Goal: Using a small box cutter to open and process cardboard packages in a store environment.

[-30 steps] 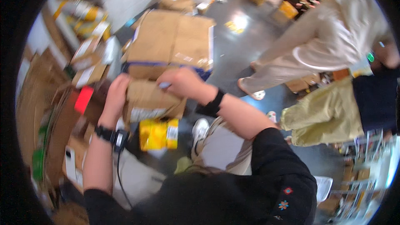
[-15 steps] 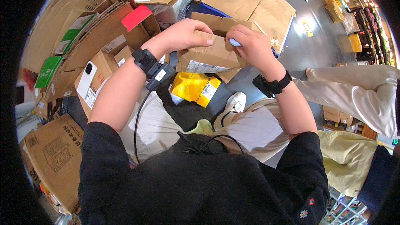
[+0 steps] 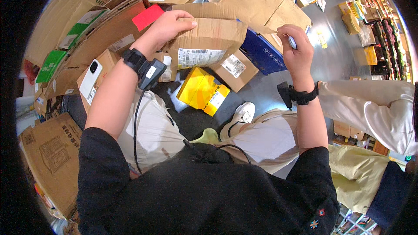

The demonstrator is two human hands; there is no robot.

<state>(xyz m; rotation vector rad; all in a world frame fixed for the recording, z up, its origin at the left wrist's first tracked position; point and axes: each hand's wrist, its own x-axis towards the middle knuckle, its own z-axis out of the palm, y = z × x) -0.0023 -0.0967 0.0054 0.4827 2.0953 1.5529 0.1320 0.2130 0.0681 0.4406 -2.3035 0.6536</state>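
Observation:
A brown cardboard box (image 3: pixel 217 32) with a white shipping label on its side is tilted in front of me. My left hand (image 3: pixel 174 25) grips its upper left edge, the thumb lying on the cardboard. Raised to the right of the box and apart from it, my right hand (image 3: pixel 297 48) is closed around a small light-blue object (image 3: pixel 292 42). Only the end of that object shows, so its kind is unclear. Below the box, a yellow package (image 3: pixel 200 88) lies on the floor, beside a smaller labelled brown carton (image 3: pixel 237 70).
A large flat-topped carton (image 3: pixel 257 2) and a dark blue box (image 3: pixel 263 51) stand beyond. At left, folded cardboard sheets (image 3: pixel 100 39) lean near a white phone (image 3: pixel 90 78). Other people's legs (image 3: pixel 361 104) are at the right; a printed carton (image 3: pixel 54 156) sits lower left.
My right hand has moved right, away from the box, with the blue object. My left hand has shifted left and up, and the box has turned, uncovering the smaller carton and blue box.

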